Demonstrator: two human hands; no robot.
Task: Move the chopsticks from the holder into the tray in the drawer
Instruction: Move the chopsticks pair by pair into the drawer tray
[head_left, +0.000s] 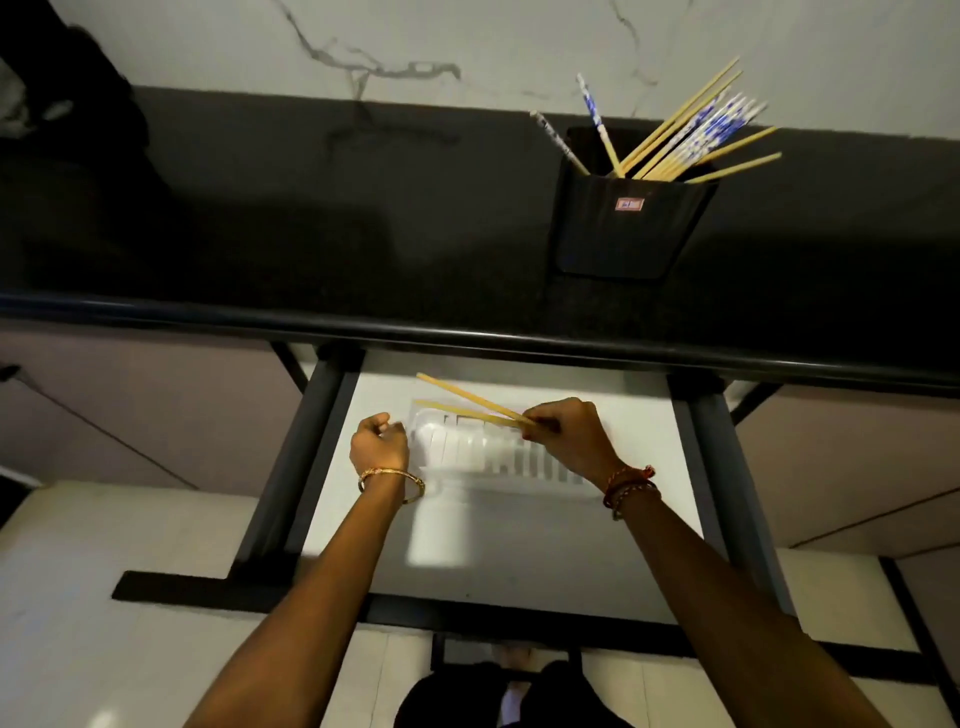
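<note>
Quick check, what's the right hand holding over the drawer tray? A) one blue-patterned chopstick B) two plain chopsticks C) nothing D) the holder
B: the right hand pinches two plain chopsticks above the tray, while the holder stands on the counter with the rest.

We see both forearms stretched forward and down, side by side. The right hand (566, 436) has its fingers (535, 418) curled and pinched around a held pair of sticks. The left hand (378, 444) is loosely curled with nothing inside it. Each wrist wears bracelets.
</note>
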